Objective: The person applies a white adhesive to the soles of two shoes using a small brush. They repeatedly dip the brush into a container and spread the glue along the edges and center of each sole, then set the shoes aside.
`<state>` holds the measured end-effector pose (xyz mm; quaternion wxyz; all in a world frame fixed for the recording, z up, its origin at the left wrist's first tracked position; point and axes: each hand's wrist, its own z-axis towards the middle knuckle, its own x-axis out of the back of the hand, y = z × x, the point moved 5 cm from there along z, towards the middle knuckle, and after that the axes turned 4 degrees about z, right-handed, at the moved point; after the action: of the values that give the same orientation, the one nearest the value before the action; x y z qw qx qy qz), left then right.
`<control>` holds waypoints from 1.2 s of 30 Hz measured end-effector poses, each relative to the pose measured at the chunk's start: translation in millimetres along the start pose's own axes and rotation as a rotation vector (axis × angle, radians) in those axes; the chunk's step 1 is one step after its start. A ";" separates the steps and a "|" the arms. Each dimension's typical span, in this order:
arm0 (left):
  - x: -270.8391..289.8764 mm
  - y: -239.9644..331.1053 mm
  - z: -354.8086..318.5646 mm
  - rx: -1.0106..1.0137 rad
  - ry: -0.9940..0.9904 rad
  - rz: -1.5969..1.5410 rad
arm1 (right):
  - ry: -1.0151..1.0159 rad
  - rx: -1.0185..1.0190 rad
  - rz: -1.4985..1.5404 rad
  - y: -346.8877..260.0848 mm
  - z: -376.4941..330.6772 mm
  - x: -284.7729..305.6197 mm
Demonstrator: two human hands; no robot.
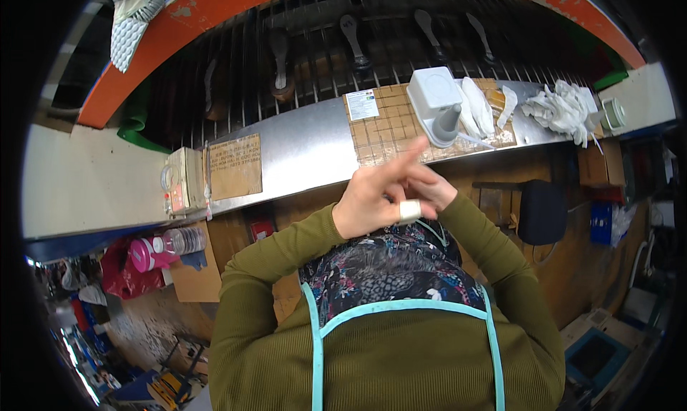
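Both hands meet in front of my apron (386, 268), just short of the bench edge. My left hand (372, 196) has its index finger and thumb stretched out, and nothing shows in it. A white wrap (410, 210) goes around its thumb. Partly behind it is my right hand (438, 189), touching or very close to the left one; most of its fingers are hidden. Beyond the hands, a white square plastic container (433, 89) stands on a cardboard sheet (383, 139), beside a grey cone-shaped nozzle (448, 121). White cloth-like pieces (476, 107) lie to their right.
Crumpled white material (562, 114) and a tape roll (613, 114) lie at the right. A small box (184, 182) and brown cardboard (236, 166) sit on the left of the metal bench (300, 153). Several sole-shaped pieces (351, 35) stand along the dark rack. A dark stool (540, 210) stands right.
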<state>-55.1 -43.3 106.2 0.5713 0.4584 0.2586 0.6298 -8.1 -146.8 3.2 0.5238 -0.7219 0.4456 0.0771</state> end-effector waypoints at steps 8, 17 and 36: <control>13.2 -56.9 21.0 0.593 0.166 -0.453 | 0.421 1.336 -1.390 -65.0 -70.2 -45.4; -28.3 10.1 46.1 -0.410 0.110 0.748 | 0.417 0.595 0.174 -45.4 -35.9 56.0; -96.6 -93.2 188.7 0.818 -0.190 -0.686 | 0.536 1.494 -1.264 -159.4 -132.8 89.5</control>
<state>147.5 -153.2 84.0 0.5398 0.5875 0.5647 0.2112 113.1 -298.1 119.5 0.6689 -0.3068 0.0191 -0.6768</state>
